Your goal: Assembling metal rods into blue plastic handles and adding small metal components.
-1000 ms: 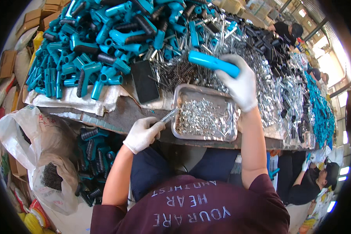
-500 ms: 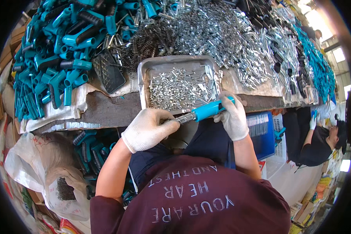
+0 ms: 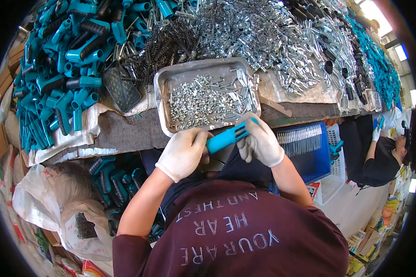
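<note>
Both my hands wear white knit gloves and meet in front of the table edge. Between them lies a teal plastic sleeve, tilted up to the right, with slots near its right end. My left hand is closed at the sleeve's lower left end; what sits under its fingers is hidden. Around the slotted upper end, my right hand has its fingers curled. Just beyond the hands stands a metal tray holding small silvery fittings and thin pins.
Teal-and-black handles are heaped at the left, beside dark springs and silvery metal parts. A black textured pad lies left of the tray. Lower right is a blue bin with metal rods; a co-worker is beyond.
The metal piece seen between my left hand and the sleeve no longer shows. My left hand has moved right, against the sleeve's end, and my right hand has shifted slightly left.
</note>
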Motion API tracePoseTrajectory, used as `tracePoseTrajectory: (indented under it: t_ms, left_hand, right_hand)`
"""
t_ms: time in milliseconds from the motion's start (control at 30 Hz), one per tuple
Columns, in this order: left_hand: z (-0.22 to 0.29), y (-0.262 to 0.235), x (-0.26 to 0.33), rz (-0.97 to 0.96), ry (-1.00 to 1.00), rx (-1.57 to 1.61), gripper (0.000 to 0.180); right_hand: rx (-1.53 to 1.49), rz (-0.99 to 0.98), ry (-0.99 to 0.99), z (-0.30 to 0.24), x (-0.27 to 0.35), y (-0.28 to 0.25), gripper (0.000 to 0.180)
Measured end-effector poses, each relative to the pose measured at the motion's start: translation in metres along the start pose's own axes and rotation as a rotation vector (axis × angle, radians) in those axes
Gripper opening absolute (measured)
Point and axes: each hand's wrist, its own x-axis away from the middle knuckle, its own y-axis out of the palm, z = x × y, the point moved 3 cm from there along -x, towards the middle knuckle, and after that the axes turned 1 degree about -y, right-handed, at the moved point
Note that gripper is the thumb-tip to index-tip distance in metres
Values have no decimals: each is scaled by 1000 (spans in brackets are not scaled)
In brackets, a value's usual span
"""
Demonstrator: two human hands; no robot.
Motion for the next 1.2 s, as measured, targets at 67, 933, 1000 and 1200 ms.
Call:
tracePoseTrajectory:
  t_ms: [67,933,1000,1200]
  left_hand:
    - [7,0,0,117,98,-100,37]
    - [3,-28,3,222,-14,265,29]
    - [8,-27,3,304,57,164,31]
    - [18,-6,8,519,100,-179,33]
  right_hand:
    - [119,11,-46,-3,4,19,28]
    - [868,159,-629,-52,-28,60,11]
    - [953,191,-690,-50,-24,65,11]
    - [1293,297,-906,-35,-29,76,7]
